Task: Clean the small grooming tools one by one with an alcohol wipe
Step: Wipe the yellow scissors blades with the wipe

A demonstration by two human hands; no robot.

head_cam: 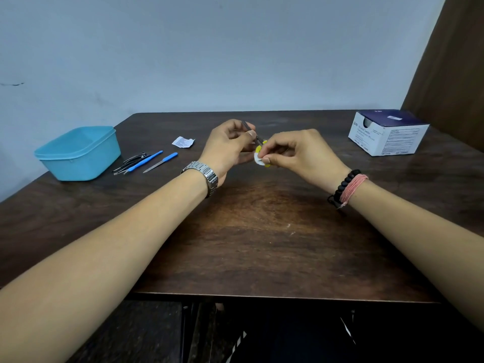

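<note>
Grooming tools [142, 162] lie in a loose group at centre left of the frame, on the dark wooden worktop [262, 231] just right of a light blue plastic tub [78, 153]: dark metal pieces touching one another, a blue-handled tool [146, 161] among them, and a blue-handled nail file [161, 162] slightly apart to their right. Above these, toward the middle, sits a torn white wipe sachet [183, 141]. At frame centre both hands are raised over the worktop and close together. The left hand [227, 148], with a metal watch [204, 176] on its wrist, pinches the slim metal end of a small yellow-handled tool [259, 144], perhaps scissors, between thumb and fingers. The right hand [301, 155], wearing a black bead bracelet [343, 186] and a pink thread band [353, 188], pinches a white alcohol wipe [258, 159] against the yellow part of that tool, its fingers curled. At upper right a white and dark blue box [387, 133] stands on the worktop, well apart from the hands.
</note>
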